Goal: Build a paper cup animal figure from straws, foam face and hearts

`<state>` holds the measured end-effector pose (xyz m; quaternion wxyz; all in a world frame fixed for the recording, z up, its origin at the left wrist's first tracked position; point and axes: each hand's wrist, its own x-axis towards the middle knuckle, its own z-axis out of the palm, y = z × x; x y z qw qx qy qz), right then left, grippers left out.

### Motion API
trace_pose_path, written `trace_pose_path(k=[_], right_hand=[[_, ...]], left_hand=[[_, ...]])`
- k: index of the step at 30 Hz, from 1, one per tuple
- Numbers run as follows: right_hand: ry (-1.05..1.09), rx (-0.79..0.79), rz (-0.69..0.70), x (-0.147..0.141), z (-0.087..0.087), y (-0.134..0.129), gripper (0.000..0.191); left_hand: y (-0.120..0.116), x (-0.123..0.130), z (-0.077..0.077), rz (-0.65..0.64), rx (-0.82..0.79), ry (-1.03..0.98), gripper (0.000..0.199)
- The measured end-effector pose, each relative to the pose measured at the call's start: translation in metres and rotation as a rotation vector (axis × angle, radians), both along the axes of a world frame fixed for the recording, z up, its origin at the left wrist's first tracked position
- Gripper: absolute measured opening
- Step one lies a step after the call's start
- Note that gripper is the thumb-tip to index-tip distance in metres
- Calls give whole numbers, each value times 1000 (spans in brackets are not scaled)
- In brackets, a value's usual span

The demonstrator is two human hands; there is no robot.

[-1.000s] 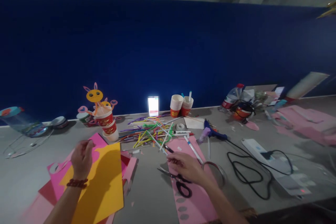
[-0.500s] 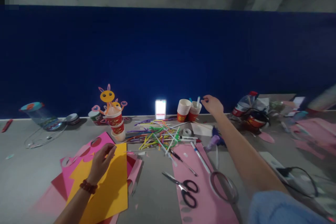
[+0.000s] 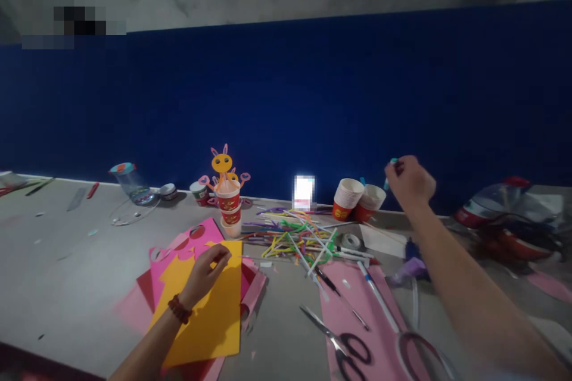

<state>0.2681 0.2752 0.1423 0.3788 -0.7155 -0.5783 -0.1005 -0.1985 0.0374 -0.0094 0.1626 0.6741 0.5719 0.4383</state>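
My right hand [image 3: 412, 181] is raised at the back right, its fingers pinched on a white marker with a teal cap [image 3: 387, 181]. Just left of it stand a cup holding a blue-tipped pen [image 3: 370, 202] and a stack of paper cups [image 3: 347, 197]. My left hand [image 3: 209, 271], a beaded bracelet on its wrist, hovers or rests over yellow paper [image 3: 218, 321]; its fingers are curled, and whether they hold anything is hidden. Behind it a paper figure with a yellow face [image 3: 222, 162] rises from stacked red cups [image 3: 230, 202].
Colourful pipe cleaners [image 3: 290, 238] lie in a heap mid-table. Black-handled scissors [image 3: 339, 342], a pen and a clear ring-shaped item lie by pink paper [image 3: 333, 292]. A lit phone [image 3: 304, 191] leans at the back. Bottles [image 3: 491, 205] stand at the right.
My right hand has taken hold of the marker and lifted it from the cup. The view has swung left, so the table's things appear further right.
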Motion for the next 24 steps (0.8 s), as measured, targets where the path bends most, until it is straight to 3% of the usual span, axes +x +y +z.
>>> trace_pose_path(k=[3, 4, 5, 6, 8, 10, 13, 17, 21, 24], right_hand=[[15, 164, 187, -40, 14, -47, 27], [100, 194, 411, -60, 14, -68, 24], [113, 175, 532, -84, 9, -88, 23], [108, 126, 660, -108, 2, -109, 22], [160, -114, 1058, -159, -17, -147, 17], [199, -230, 1221, -202, -38, -173, 13], [301, -250, 1252, -244, -59, -185, 11], [392, -320, 1300, -271, -74, -162, 24], [451, -370, 1107, -294, -103, -124, 32], [458, -415, 1029, -315, -131, -102, 57]], left_hand=[[-3, 13, 13, -20, 13, -14, 17], [-4, 20, 19, -35, 23, -23, 16], [-5, 28, 26, -58, 38, -50, 15], [-6, 37, 33, -77, 47, -69, 16], [-9, 51, 45, -114, 37, -84, 21], [-11, 59, 54, -122, 16, -76, 18], [-15, 52, 60, -56, 6, -85, 13], [-13, 18, 56, 43, -4, -165, 17], [13, -21, 42, 284, 116, -310, 28], [37, -38, 30, 383, 170, -363, 32]])
